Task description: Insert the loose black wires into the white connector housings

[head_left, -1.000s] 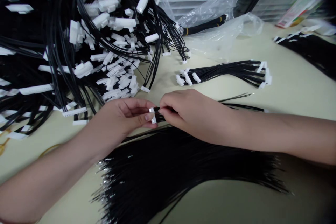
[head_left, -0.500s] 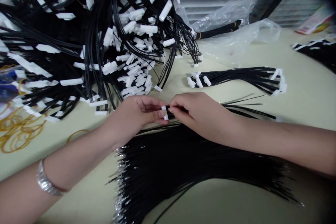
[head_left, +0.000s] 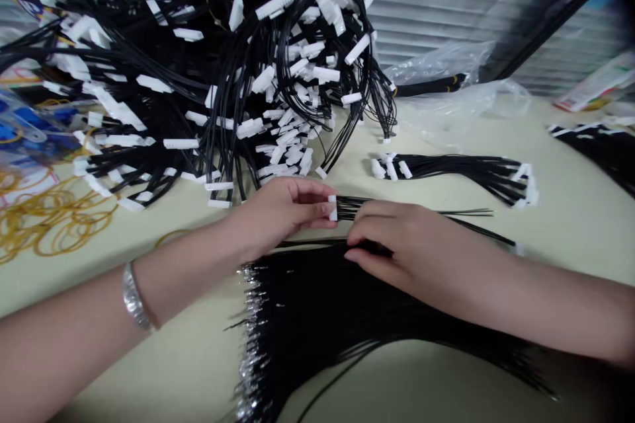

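A small white connector housing (head_left: 333,207) is pinched between the thumb and fingers of my left hand (head_left: 302,208). Several black wires (head_left: 350,203) run out of it to the right and pass behind my other hand. My right hand (head_left: 391,238) hovers at the upper edge of a wide pile of loose black wires (head_left: 317,304). Its thumb and curled forefinger are slightly apart, and no wire can be made out held between them. Bare metal terminals (head_left: 253,337) line the pile's left end.
A large heap of black wire harnesses (head_left: 238,79) with white connectors covers the back left. One bundled harness (head_left: 446,168) lies behind my right hand. Yellow rubber bands (head_left: 54,218) are at the left, a clear plastic bag (head_left: 446,106) at the back, and more harnesses (head_left: 600,149) at the far right.
My right hand has left the connector and moved right and down to the wire pile. My left hand still holds the connector. The whole view has shifted, too.
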The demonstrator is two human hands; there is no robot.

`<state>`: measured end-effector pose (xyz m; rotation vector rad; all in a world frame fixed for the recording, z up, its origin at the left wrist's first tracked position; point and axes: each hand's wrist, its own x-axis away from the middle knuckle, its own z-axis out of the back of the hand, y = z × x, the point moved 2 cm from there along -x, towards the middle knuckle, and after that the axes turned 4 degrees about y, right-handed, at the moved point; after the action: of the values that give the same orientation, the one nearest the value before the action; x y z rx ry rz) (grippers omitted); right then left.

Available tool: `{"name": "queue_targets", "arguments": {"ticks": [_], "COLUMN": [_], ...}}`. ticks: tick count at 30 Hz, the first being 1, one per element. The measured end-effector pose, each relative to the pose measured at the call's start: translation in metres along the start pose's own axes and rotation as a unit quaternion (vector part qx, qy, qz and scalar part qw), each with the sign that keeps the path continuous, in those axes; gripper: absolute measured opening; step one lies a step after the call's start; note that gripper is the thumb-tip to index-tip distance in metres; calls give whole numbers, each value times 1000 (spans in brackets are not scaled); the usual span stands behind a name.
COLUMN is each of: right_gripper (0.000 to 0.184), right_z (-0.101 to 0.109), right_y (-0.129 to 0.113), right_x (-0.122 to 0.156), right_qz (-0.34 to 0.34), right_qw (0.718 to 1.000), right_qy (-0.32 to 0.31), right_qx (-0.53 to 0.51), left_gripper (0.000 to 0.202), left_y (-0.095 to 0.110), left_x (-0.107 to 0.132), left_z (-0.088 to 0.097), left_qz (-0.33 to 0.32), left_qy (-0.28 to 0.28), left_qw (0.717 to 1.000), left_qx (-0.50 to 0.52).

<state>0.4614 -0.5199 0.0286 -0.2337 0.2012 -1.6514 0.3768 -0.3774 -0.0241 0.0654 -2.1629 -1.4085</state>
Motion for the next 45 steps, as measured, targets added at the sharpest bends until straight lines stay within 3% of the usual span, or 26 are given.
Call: {"name": "queue_targets", "arguments": {"ticks": [4,10,18,22,30,36,42,45], "right_gripper": [17,14,11,21,26,26,22,20], "right_z": [-7,0,19,22,17,18,18,17], "right_y": [4,6,11,21,21,20,23,23], "right_x": [-5,-3,-5,-12,-14,-12,-13,-11], "right_qz": [-9,-38,-93,-60,20,64,-1,-1], "right_qw": [999,996,995,996,995,980,976,965], "right_qy": [-41,-61,17,64,83,188,201,208], "right_qx": [-24,-42,-30,-3,-52,-16,-83,-158], "left_gripper": [20,22,21,15,19,27,35,33], "left_y": [1,0,0,1,-1,-1,0,0], "left_x": [1,1,1,0,-1,0,-2,-2], "left_z": [-1,0,1,0,1,2,1,0], "left_qz": [10,-3,5,-3,-8,-5,-4,-5], "left_qy": [5,-7,1,-4,0,9,17,22], "left_qw": [1000,1000,1000,1000,1000,1000,1000,1000], "left_qx": [1,-8,-15,-29,-13,-18,-14,-6]}}
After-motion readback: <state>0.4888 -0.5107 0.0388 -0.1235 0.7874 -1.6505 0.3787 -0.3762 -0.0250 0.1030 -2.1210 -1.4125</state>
